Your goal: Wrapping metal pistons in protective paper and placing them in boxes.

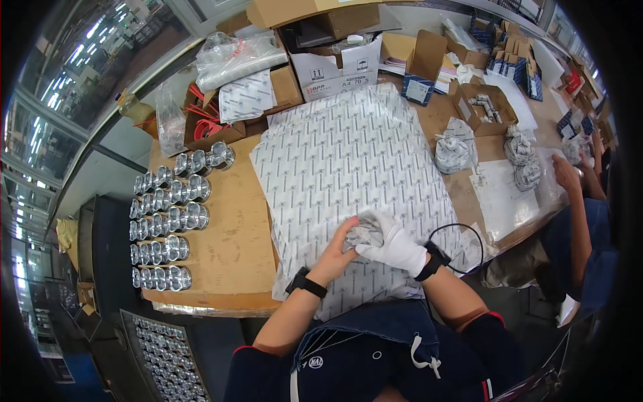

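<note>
A bundle of crumpled printed wrapping paper [365, 234] sits between my two hands near the front of the table; what is inside it is hidden. My bare left hand [337, 254] curls round its left side, fingers closed on it. From the right, my right hand [396, 249] in a white glove presses and folds the paper. Beneath both lies a broad stack of printed wrapping paper sheets [348, 147]. To the left, shiny metal pistons [194, 216] stand in several rows on brown cardboard [241, 221].
Paper-wrapped bundles [455, 147] lie right of the stack, by an open carton of small metal parts [477, 114]. Boxes [338, 70] line the back. A co-worker's hand [566, 173] is at the far right. A black cable [479, 234] loops beside my right wrist.
</note>
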Demonstrator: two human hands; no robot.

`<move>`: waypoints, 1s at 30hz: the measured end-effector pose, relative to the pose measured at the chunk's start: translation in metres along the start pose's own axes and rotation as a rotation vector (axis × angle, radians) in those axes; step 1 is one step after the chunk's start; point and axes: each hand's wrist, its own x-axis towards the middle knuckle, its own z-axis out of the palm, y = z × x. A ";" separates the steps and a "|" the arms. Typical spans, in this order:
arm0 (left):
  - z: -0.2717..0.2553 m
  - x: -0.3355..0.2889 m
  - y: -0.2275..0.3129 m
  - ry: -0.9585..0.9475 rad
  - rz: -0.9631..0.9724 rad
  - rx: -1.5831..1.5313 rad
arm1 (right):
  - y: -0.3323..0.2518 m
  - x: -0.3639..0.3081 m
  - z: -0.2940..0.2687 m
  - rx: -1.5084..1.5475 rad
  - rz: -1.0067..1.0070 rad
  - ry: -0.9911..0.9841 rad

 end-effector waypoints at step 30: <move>-0.018 -0.033 -0.009 -0.005 0.171 1.350 | 0.083 0.000 -0.242 -0.728 0.227 0.473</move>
